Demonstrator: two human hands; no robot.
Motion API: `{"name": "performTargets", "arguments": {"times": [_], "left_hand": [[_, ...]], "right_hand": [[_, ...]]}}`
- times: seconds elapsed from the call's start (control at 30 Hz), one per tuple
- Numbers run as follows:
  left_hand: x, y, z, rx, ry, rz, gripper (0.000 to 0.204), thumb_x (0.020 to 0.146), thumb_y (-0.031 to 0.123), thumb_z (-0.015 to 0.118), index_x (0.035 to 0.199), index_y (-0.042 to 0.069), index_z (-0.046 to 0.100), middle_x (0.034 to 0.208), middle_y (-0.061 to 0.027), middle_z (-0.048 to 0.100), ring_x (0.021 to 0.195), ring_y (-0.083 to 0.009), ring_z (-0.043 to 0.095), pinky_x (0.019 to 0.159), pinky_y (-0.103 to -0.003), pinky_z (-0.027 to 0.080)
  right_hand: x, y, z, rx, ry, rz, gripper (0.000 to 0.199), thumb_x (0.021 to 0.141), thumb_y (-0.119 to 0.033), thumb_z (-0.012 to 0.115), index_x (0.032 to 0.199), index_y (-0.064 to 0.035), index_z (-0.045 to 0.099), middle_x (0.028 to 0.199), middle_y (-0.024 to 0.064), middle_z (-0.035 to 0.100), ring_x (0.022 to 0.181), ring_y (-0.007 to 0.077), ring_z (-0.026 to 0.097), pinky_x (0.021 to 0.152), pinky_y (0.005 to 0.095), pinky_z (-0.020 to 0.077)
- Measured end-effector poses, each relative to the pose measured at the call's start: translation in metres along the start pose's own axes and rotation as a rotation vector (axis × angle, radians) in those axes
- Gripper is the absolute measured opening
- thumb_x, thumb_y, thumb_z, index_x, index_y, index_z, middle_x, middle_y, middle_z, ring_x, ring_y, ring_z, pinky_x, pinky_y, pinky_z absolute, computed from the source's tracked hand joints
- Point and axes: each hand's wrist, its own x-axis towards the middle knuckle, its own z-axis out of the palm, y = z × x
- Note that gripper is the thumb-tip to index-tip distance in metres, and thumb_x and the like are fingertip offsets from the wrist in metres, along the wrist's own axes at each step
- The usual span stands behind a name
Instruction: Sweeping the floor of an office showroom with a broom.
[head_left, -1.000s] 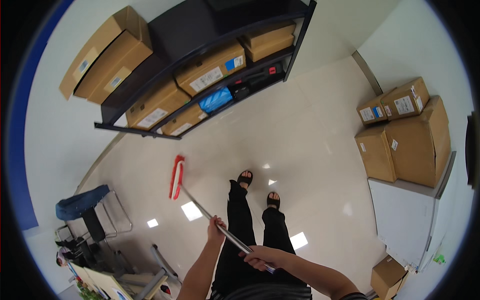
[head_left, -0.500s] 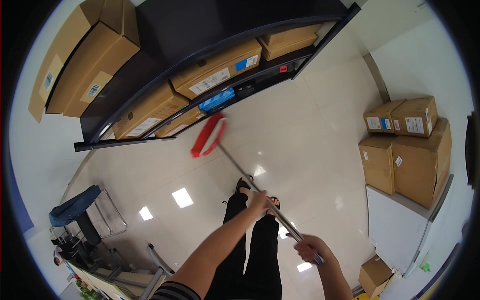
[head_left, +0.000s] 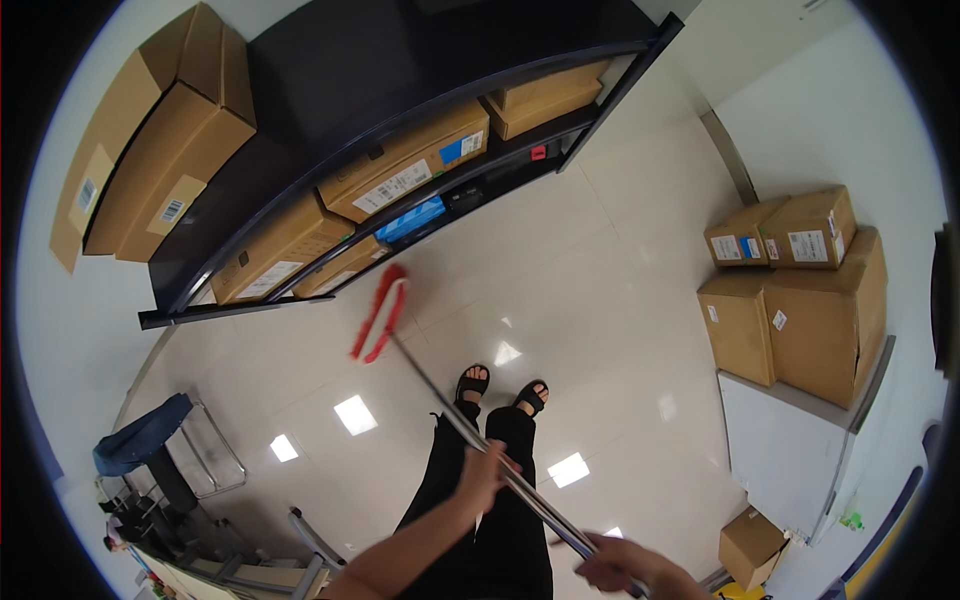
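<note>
- Left hand (head_left: pixel 486 470) grips the long silver metal mop handle (head_left: pixel 470 435) midway.
- Right hand (head_left: pixel 612 562) apparently clasps its upper end, near the rim.
- Red flat mop head (head_left: pixel 380 313) rests on the glossy tiled floor (head_left: pixel 600 260) before the dark metal shelf (head_left: pixel 400 215).

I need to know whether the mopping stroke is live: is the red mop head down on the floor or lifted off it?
Cannot tell for sure: the red mop head lies low over the pale tiled floor before the shelf, but contact isn't visible.

The left hand (head_left: pixel 487 470) is curled closed at the end of a bare forearm that rises from the lower edge toward the middle. The right hand (head_left: pixel 618 562) sits lower and further right, fingers wrapped shut, knuckles up.
</note>
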Motion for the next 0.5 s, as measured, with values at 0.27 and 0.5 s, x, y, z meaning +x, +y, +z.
{"name": "performTargets", "arguments": {"times": [0.27, 0.5], "left_hand": [[0.146, 0.031, 0.013, -0.178, 0.188, 0.09, 0.015, 0.077, 0.012, 0.047, 0.078, -0.001, 0.04, 0.067, -0.0086, 0.044, 0.059, -0.0205, 0.052, 0.056, -0.032, 0.051], [0.2, 0.012, 0.164, 0.048, -0.085, 0.081, 0.026, 0.077, 0.015, 0.045, 0.094, 0.001, 0.032, 0.073, -0.0131, 0.046, 0.055, -0.0257, 0.055, 0.048, -0.038, 0.052]], "right_hand": [[0.094, -0.121, -0.086, 0.18, -0.33, 0.04, 0.035, 0.08, -0.003, 0.04, 0.114, -0.0008, 0.039, 0.056, -0.0041, 0.031, 0.038, -0.0004, 0.027, 0.028, 0.0134, 0.0226], [0.028, -0.095, -0.174, 0.435, -0.386, -0.288, 0.04, 0.081, -0.002, 0.034, 0.121, -0.0007, 0.033, 0.051, -0.0028, 0.03, 0.033, 0.0019, 0.028, 0.027, 0.016, 0.0254]]}}
